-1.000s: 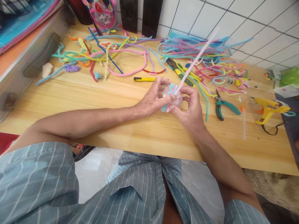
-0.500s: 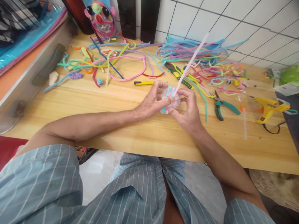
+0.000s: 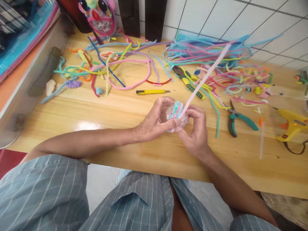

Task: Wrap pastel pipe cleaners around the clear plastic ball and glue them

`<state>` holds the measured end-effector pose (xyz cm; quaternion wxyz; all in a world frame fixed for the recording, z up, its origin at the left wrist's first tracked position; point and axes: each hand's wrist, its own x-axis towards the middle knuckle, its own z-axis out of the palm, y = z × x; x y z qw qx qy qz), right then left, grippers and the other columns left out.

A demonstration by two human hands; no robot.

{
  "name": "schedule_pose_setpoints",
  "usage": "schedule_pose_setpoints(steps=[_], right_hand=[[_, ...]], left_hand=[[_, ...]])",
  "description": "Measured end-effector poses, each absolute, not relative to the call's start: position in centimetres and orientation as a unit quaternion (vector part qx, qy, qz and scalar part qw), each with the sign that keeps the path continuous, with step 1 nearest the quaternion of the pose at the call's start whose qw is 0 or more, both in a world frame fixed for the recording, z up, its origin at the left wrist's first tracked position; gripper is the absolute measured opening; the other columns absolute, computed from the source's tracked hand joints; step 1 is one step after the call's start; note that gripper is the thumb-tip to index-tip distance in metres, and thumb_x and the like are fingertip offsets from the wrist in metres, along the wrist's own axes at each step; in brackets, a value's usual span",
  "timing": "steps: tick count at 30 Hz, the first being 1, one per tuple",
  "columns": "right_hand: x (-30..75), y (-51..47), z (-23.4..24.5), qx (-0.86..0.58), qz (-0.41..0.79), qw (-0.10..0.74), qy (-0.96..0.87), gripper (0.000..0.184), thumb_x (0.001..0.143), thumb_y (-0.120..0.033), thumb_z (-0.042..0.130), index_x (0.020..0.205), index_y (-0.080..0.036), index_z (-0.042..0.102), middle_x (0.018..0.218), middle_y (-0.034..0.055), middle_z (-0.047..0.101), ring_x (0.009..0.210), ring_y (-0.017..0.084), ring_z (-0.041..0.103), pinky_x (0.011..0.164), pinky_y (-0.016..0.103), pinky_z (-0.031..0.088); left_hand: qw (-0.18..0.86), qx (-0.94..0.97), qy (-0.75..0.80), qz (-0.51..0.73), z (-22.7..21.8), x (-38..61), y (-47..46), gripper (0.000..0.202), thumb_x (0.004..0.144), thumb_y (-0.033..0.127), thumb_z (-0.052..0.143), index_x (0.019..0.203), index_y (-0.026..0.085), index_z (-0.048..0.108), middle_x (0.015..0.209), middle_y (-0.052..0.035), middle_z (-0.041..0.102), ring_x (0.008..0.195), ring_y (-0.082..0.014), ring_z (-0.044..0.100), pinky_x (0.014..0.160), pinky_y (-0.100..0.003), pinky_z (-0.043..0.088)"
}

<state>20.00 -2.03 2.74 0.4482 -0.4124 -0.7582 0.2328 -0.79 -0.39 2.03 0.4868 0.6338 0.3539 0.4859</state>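
Between both hands is a small rounded clear plastic piece point(image 3: 169, 112), wrapped with bands of blue, pink and pale pink pipe cleaner. A long pale pink pipe cleaner point(image 3: 206, 76) sticks up from it, slanting to the upper right. My left hand point(image 3: 160, 119) is closed round its left side, thumb across the front. My right hand point(image 3: 195, 130) pinches the right side, its thumb tip low near the left thumb and its fingers behind. The hands hide much of the piece's underside. A yellow box cutter point(image 3: 152, 91) lies just beyond my left hand.
Yellow-green pliers point(image 3: 189, 81), teal-handled pliers point(image 3: 242, 120) and a yellow glue gun point(image 3: 292, 125) lie to the right on the wooden table point(image 3: 115, 110). Loose pipe cleaners point(image 3: 130, 86) spread at the left; a blue-pink bundle point(image 3: 207, 49) lies at the back. A decorated figure point(image 3: 101, 19) stands behind.
The view has shifted, so the hands and table appear lower. Both hands keep their grip on the wrapped piece, and the upright pale pink pipe cleaner leans further right.
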Motion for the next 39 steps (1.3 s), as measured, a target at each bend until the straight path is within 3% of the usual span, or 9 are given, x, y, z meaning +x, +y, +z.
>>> schedule_pose_setpoints(steps=[8, 14, 22, 30, 39], right_hand=[[19.1, -3.1, 2.8, -0.415, 0.212, 0.469, -0.750, 0.064, 0.087, -0.026, 0.080, 0.145, -0.033, 0.055, 0.142, 0.0129, 0.063, 0.132, 0.038, 0.065, 0.112, 0.065, 0.058], [19.8, -1.5, 1.7, -0.381, 0.163, 0.469, -0.779, 0.056, 0.095, -0.038, 0.078, 0.145, -0.031, 0.055, 0.143, 0.0146, 0.066, 0.134, 0.037, 0.066, 0.107, 0.062, 0.060], [20.5, -0.2, 1.1, -0.355, 0.145, 0.457, -0.802, 0.064, 0.086, -0.028, 0.077, 0.146, -0.031, 0.055, 0.144, 0.0138, 0.065, 0.134, 0.036, 0.065, 0.103, 0.057, 0.061], [20.5, -0.3, 1.2, -0.374, 0.171, 0.453, -0.791, 0.063, 0.084, -0.027, 0.078, 0.143, -0.031, 0.055, 0.145, 0.0129, 0.064, 0.136, 0.034, 0.065, 0.104, 0.054, 0.061], [20.4, -0.4, 1.4, -0.393, 0.196, 0.445, -0.781, 0.063, 0.082, -0.026, 0.082, 0.139, -0.031, 0.054, 0.145, 0.0116, 0.064, 0.136, 0.033, 0.064, 0.104, 0.053, 0.062]], left_hand=[[0.470, 0.648, 0.356, 0.482, 1.1, -0.8, -1.4, 0.065, 0.099, 0.061, 0.081, 0.143, 0.031, 0.042, 0.157, -0.0144, 0.050, 0.150, -0.0305, 0.058, 0.125, -0.053, 0.055], [0.458, 0.656, 0.343, 0.492, 0.6, -1.1, -0.3, 0.060, 0.101, 0.065, 0.079, 0.137, 0.030, 0.046, 0.149, -0.0119, 0.056, 0.147, -0.0299, 0.060, 0.127, -0.053, 0.054], [0.500, 0.629, 0.333, 0.493, 0.0, -0.8, 1.1, 0.074, 0.093, 0.077, 0.080, 0.134, 0.029, 0.043, 0.143, -0.0119, 0.063, 0.135, -0.0285, 0.068, 0.107, -0.046, 0.065], [0.486, 0.635, 0.341, 0.494, -0.2, -0.7, 1.2, 0.072, 0.093, 0.073, 0.081, 0.136, 0.027, 0.045, 0.152, -0.0149, 0.057, 0.146, -0.0321, 0.060, 0.115, -0.050, 0.063], [0.472, 0.653, 0.335, 0.488, -0.1, -0.7, 0.9, 0.070, 0.095, 0.075, 0.079, 0.136, 0.030, 0.044, 0.150, -0.0124, 0.055, 0.147, -0.0314, 0.058, 0.113, -0.050, 0.063]])
